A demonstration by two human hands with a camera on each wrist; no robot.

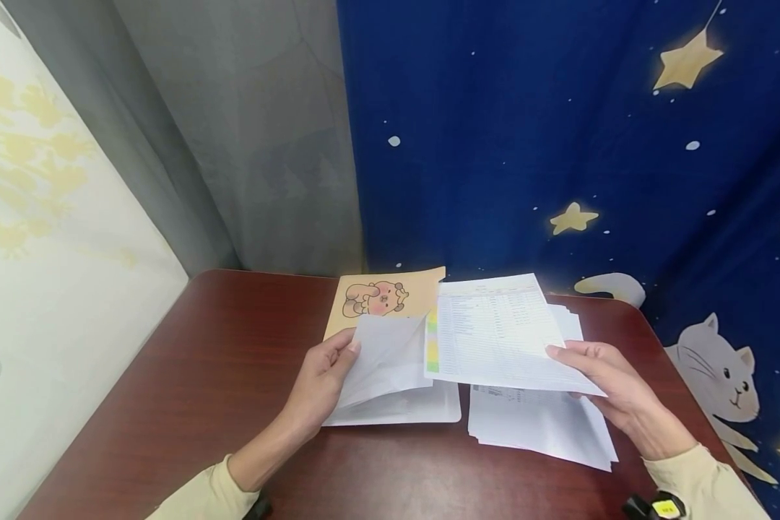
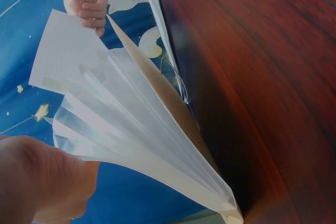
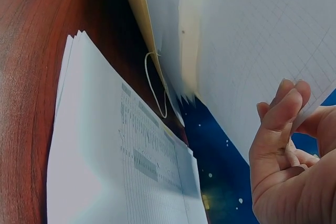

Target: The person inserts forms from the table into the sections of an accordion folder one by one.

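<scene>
An accordion file folder point(image 1: 390, 282) with a tan bear-printed cover stands fanned out on the table. My left hand point(image 1: 318, 383) pinches the edge of its pale inner pockets point(image 1: 386, 354) and holds them apart; the left wrist view shows the translucent pleats point(image 2: 121, 114) spread. My right hand point(image 1: 614, 386) pinches a printed sheet point(image 1: 494, 325) by its near right corner, thumb on top. The sheet's left edge, with yellow and green tabs beside it, meets the pocket openings; whether it is inside one I cannot tell. Below lies a stack of papers point(image 1: 539, 430).
The dark red wooden table point(image 1: 247, 325) carries everything. Behind it hang a grey curtain point(image 1: 260, 144) and a blue star-patterned curtain point(image 1: 481, 144). An elastic loop point(image 3: 148, 82) sticks out from the folder's cover, near the paper stack.
</scene>
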